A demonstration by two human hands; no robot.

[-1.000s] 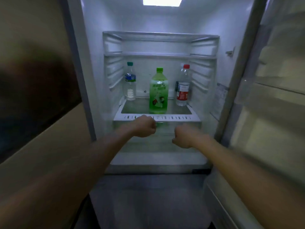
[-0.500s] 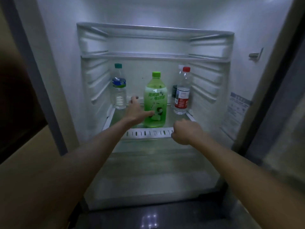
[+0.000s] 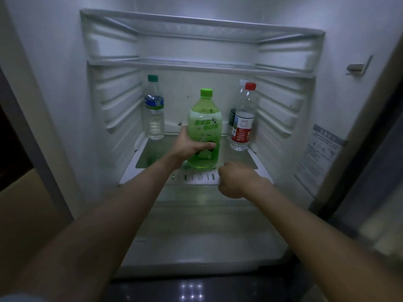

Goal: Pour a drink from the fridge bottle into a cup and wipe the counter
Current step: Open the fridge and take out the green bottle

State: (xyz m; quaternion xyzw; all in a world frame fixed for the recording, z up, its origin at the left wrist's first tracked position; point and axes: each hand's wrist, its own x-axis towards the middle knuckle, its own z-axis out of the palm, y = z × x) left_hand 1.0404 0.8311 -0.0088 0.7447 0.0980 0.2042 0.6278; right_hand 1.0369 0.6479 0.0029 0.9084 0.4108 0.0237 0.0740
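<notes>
A large green bottle (image 3: 205, 118) with a green cap stands upright in the middle of the fridge shelf (image 3: 196, 178). My left hand (image 3: 189, 147) is wrapped around its lower left side, thumb across the label. My right hand (image 3: 235, 180) is a closed fist at the shelf's front edge, just right of the bottle's base, holding nothing. No cup or cloth is in view.
A clear bottle with a teal cap (image 3: 154, 109) stands at the shelf's back left. A clear bottle with a red cap (image 3: 243, 118) stands at the right, another bottle partly hidden behind it. Empty shelves sit above. The fridge door (image 3: 370, 149) hangs open on the right.
The view has come closer to the fridge. My left hand went from an open reach beside the green bottle to a grip around it. My right fist stayed at the shelf edge.
</notes>
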